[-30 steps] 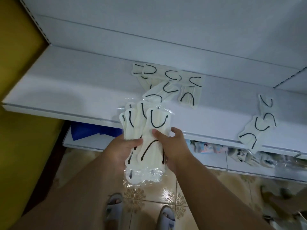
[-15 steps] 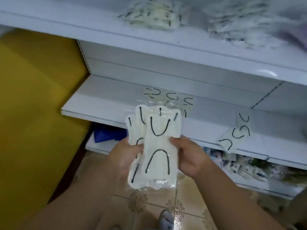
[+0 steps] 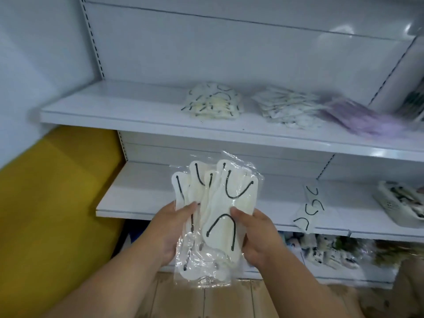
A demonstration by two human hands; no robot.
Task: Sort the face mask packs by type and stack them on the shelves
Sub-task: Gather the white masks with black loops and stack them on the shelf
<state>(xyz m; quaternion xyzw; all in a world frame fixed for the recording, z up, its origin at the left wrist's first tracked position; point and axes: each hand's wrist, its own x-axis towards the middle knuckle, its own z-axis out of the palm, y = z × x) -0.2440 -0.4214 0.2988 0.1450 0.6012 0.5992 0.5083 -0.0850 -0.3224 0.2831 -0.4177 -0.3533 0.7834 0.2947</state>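
Packs [image 3: 218, 214] of cream masks with black loops sit fanned in front of the middle shelf [image 3: 137, 203], the left hand [image 3: 174, 228] gripping their left edge and the right hand [image 3: 257, 235] curled round the right, thumbs on top. Looks like the carrying step: a matching cream stack [image 3: 213, 103] lies on the upper shelf [image 3: 114, 111], beside a white stack [image 3: 289, 109] and blurred purple packs [image 3: 358, 115]. Next move, I'd judge, calls for squaring the fan, lifting it up and setting it flat on that cream stack, not its neighbours
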